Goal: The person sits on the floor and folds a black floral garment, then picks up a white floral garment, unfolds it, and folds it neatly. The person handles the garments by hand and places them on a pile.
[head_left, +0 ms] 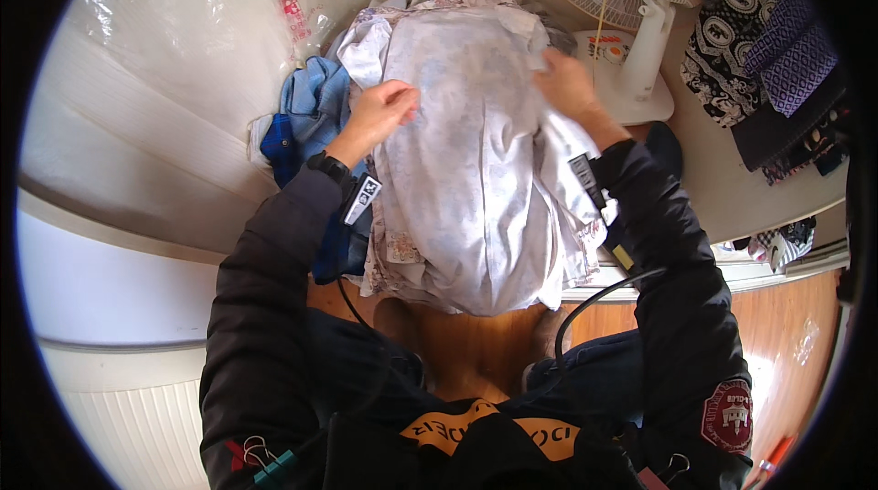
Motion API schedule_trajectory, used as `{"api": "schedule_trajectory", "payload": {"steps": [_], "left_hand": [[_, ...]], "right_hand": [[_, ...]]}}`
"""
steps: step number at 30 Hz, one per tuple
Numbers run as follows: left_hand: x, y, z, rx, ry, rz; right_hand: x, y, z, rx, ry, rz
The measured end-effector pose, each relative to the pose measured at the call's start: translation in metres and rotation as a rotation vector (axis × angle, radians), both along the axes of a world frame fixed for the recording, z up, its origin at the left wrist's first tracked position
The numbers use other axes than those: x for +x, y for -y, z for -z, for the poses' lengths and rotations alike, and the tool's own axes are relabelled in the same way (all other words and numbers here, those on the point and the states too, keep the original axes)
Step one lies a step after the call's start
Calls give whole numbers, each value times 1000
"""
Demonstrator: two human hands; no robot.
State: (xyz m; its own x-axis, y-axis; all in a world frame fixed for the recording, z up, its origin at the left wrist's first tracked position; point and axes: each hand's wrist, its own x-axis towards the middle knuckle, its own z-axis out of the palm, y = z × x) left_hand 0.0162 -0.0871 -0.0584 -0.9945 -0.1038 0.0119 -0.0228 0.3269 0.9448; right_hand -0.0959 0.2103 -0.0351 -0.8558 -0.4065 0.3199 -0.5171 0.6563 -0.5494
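Ideally, smooth the pale shirt (462, 161), lying left of the fan (645, 42), outward with even tension. The left hand (377, 115), farther from the fan, is curled; the right hand (569, 86), nearer it, blurs; whether either grips, I cannot tell.

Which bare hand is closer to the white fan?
The bare right hand, just left of the white plastic fan; the bare left hand is farther, across the pale grey cloth garment.
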Motion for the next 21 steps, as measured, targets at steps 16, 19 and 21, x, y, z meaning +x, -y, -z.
{"api": "schedule_trajectory", "payload": {"steps": [16,19,21], "left_hand": [[3,-50,-6,-54,162,180],[0,-58,-9,-4,142,202],[1,-63,-10,10,134,233]], "right_hand": [[-74,-51,75,-100,397,175],[-81,-49,96,-64,290,215],[-82,-43,101,-87,244,253]]}}
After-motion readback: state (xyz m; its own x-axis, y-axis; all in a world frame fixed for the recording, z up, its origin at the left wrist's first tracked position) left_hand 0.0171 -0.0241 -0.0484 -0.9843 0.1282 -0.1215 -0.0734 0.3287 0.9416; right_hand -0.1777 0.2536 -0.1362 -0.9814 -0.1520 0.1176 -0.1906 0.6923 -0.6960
